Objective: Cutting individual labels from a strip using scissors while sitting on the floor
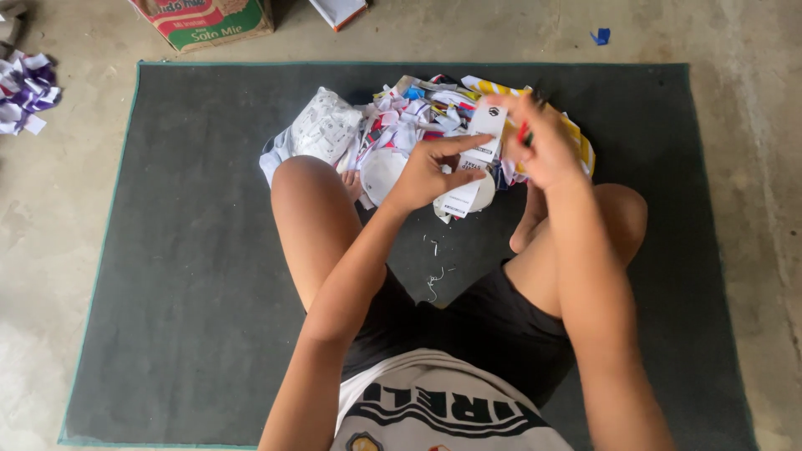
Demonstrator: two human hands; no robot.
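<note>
I sit cross-legged on a dark grey mat (pixel 192 250). My left hand (pixel 430 171) grips a white printed paper strip (pixel 476 163) that stands upright and curls at its lower end. My right hand (pixel 543 142) is closed around a small red-handled tool (pixel 525 132), held against the strip's upper right edge; whether it is scissors I cannot tell. Just beyond both hands lies a pile of cut paper scraps (pixel 409 117), white with coloured print.
A white printed bag (pixel 322 129) lies at the pile's left. A cardboard box (pixel 205 21) stands past the mat's far edge. More scraps (pixel 25 92) lie on the concrete at far left. Tiny paper bits (pixel 434 280) lie between my legs.
</note>
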